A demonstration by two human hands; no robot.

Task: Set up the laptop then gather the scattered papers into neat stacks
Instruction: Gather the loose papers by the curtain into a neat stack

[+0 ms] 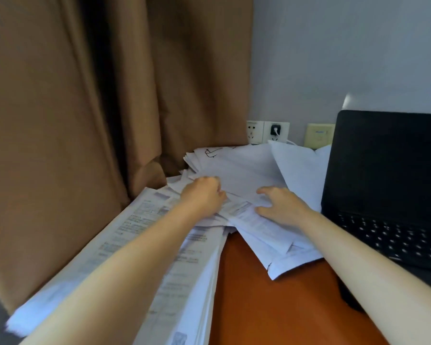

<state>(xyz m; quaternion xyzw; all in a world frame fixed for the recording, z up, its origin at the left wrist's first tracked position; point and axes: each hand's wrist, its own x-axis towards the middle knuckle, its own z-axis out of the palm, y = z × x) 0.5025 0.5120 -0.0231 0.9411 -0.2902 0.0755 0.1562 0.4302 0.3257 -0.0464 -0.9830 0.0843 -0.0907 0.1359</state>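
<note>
The loose papers lay heaped at the back of the bench, directly under and beyond both hands; the left hand had its fingers curled at the heap's left edge and seemed to pinch a few sheets, though blur hid the grip itself; the right hand lay flat with spread fingers, pressing on the heap's near side, just left of the open laptop. A squared printed stack ran under the left forearm along the curtain; its print was too blurred to read; one far sheet bore a black pen sketch. The loose sheets were white, fanned at odd angles, their near corners lying on the orange-brown bench.
</note>
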